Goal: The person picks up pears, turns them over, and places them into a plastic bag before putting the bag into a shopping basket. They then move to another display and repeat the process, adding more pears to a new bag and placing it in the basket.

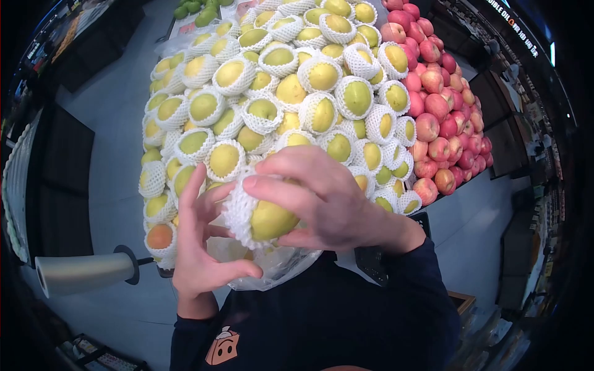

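Note:
My right hand (331,201) is closed around a yellow-green pear (272,221), its fingers over the top. A white foam net (237,213) covers the left side of that pear, leaving the right side bare. Just left of it, my left hand (197,250) has its fingers and thumb spread in a wide curve; whether a fingertip touches the net is hard to tell. A clear plastic bag (281,270) hangs below both hands, close to my body. In front lies a big heap of pears (291,88), most in white foam nets.
Red apples (439,106) are piled to the right of the pears. A roll of plastic bags (83,274) sticks out on a holder at the left. Green fruit (206,17) lies beyond the heap. Dark display stands (60,167) line the grey floor (124,117).

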The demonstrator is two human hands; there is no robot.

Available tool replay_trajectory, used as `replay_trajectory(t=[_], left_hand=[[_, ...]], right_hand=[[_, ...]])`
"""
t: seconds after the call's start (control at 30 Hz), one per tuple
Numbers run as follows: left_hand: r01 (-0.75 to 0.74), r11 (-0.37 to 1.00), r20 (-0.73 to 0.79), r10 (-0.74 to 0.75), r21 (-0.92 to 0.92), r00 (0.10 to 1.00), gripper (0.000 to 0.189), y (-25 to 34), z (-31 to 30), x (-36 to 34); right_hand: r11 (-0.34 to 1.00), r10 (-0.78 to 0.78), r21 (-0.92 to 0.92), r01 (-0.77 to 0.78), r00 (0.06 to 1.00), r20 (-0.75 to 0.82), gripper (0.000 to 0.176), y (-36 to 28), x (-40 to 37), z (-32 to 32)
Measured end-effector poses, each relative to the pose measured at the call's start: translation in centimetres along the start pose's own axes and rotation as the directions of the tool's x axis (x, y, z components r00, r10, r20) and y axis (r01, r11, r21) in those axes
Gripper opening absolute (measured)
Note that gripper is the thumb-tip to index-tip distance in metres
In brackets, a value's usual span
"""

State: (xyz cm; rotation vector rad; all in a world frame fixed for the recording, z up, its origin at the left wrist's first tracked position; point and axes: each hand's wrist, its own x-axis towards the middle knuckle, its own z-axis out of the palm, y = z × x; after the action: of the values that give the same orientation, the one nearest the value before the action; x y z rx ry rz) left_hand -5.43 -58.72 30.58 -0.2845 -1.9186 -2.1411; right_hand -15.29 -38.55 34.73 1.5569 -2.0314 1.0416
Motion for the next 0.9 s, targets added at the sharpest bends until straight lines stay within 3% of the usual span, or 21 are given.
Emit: replay_trajectory(t=[0.03, 0.17, 0.2, 0.3, 0.47, 0.7, 0.8, 0.87, 0.9], left_hand=[[0.002, 0.997, 0.013, -0.003, 0.078, 1.0, 0.113, 0.2, -0.6, -0.2], [-0.141, 0.883, 0.229, 0.039, 0.449, 0.973, 0.08, 0.4, -2.3, -0.3], [-0.157, 0.88, 0.223, 0.06, 0.447, 0.973, 0.048, 1.0, -1.7, -0.1], [-0.267, 0.828, 0.339, 0.099, 0.494, 0.936, 0.032, 0.7, -1.9, -0.2], [-0.229, 0.807, 0.331, 0.044, 0.545, 0.943, 0.023, 1.3, -1.7, -0.5], [-0.206, 0.804, 0.32, 0.021, 0.557, 0.947, 0.02, 0.7, -2.0, -0.7], [-0.204, 0.784, 0.329, -0.001, 0.586, 0.944, 0.019, 0.5, -2.2, -0.7], [-0.181, 0.772, 0.31, -0.021, 0.609, 0.95, 0.018, 0.6, -2.2, -0.8], [-0.165, 0.767, 0.304, -0.041, 0.62, 0.952, 0.018, 0.7, -2.2, -0.8]], right_hand=[[0.999, 0.028, 0.021, -0.027, 0.998, -0.05, 0.073, 0.8, 0.8, -0.9], [0.92, 0.182, -0.312, -0.238, 0.963, -0.2, 0.069, 8.9, 4.7, -3.8], [0.892, 0.23, -0.346, -0.292, 0.95, -0.209, 0.068, 12.2, 5.5, -3.9], [0.801, 0.316, -0.475, -0.364, 0.931, -0.181, 0.07, 21.8, 7.1, -3.7], [0.604, 0.506, -0.668, -0.435, 0.857, -0.1, 0.072, 27.5, 8.6, -2.1], [0.475, 0.688, -0.764, -0.436, 0.725, 0.015, 0.075, 27.3, 10.0, -1.3], [0.56, 0.528, -0.72, -0.411, 0.846, -0.072, 0.059, 26.9, 9.1, -1.3], [0.772, 0.146, -0.599, -0.214, 0.976, -0.16, 0.041, 24.7, 9.2, -1.7], [0.884, 0.171, -0.412, -0.221, 0.973, -0.155, 0.034, 21.5, 9.4, -1.7]])
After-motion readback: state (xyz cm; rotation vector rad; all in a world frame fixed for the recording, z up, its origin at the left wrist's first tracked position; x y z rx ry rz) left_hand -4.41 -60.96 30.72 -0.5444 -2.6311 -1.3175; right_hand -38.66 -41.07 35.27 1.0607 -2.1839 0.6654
